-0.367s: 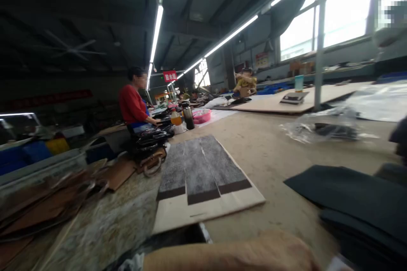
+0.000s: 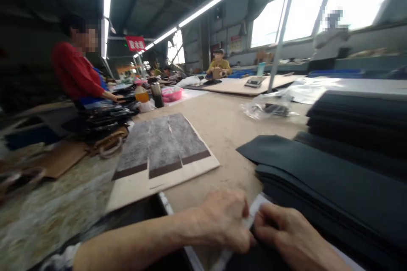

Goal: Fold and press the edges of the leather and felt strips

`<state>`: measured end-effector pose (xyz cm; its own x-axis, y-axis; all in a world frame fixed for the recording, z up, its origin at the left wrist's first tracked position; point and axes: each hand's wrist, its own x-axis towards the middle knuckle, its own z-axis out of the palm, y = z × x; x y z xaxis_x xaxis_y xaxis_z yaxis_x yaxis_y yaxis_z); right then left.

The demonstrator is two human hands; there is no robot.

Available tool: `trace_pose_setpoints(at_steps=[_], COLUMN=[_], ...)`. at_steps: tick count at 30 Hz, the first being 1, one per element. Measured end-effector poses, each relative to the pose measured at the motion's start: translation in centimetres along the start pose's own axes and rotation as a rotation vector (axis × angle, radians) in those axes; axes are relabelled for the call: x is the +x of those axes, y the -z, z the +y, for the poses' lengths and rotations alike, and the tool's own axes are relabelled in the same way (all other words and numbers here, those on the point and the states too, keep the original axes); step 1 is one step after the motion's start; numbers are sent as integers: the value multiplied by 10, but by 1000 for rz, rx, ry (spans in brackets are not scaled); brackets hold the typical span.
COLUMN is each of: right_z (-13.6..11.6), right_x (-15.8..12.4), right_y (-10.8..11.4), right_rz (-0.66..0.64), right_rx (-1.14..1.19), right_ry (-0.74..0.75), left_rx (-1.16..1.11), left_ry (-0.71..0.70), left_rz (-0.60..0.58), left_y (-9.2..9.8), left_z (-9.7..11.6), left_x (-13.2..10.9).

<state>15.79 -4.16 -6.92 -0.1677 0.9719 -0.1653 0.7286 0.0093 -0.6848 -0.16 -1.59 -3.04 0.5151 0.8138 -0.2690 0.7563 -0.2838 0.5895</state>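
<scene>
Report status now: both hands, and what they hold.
Left hand and right hand together, pinching a pale strip at the table's near edge. Dark sheets stacked right beside them. Grey board lies apart, left.

Pretty clearly a factory floor where I'm sitting, some kind of leather or bag workshop. One long desk [image 2: 229, 127] runs way down the hall, with stacks of dark cut sheets [image 2: 343, 178] piled right by me and a cardboard board with grey strips [image 2: 162, 152] laid out on it. Long tube lights [image 2: 206, 6] hang under a high dark roof, big windows [image 2: 305, 4] line one side, and other workers, like the person in the red top [image 2: 76, 74], sit along the desks with heaps of dark goods.
</scene>
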Motion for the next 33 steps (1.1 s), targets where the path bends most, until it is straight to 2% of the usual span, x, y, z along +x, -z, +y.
trace_pose_setpoints(at_steps=[3, 6, 11, 14, 15, 20, 26, 33], right_z=[-20, -27, -27, -28, -27, -20, -8, -12], right_x=[-7, -9, -7, -6, -6, -13, -21, -29], right_y=[3, 5, 6, 7, 7, 10, 22, 41], right_rz=[-27, -30, -71, -69, -75, -115, -110, -17], right_rx=[-33, -21, -11, -8, 8, 188, 384, 375], right_ry=[-102, -142, -173, -166, -162, -84, -9, -45], left_rx=[-122, -203, 102, 216, 236, 256, 302, 283], left_ry=[-56, -221, -728, -894, -904, -891, -881, -887], left_rz=[93, 240, 535, 727, 755, 723, 745, 741], left_y=[-4, -11, -44, -61, -64, -61, -62, -64], left_z=[-8, -20, -47, -59, -60, -59, -58, -58], left_x=[-11, -31, -55, -53, -52, -50, -52, -51])
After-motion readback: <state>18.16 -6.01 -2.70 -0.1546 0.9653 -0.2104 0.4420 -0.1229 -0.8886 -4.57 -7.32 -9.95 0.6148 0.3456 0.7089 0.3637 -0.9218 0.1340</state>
